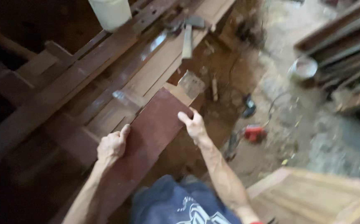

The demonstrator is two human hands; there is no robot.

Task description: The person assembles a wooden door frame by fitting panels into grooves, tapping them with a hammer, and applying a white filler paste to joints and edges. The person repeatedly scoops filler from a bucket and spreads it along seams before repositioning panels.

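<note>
A dark reddish-brown wooden board (153, 132) lies lengthwise in front of me, its far end resting on a workbench (84, 70) of long wooden planks. My left hand (113, 145) grips the board's left edge, thumb on top. On the opposite edge, near the far corner, my right hand (193, 123) holds the board. Both arms reach forward over my blue shirt.
A hammer (188, 35) lies on the bench at the top. A white bucket (110, 13) stands beyond it. On the dusty floor to the right are a red power tool (252, 133), a metal bowl (303, 68), stacked timber (345, 37) and a pale wooden panel (316, 197).
</note>
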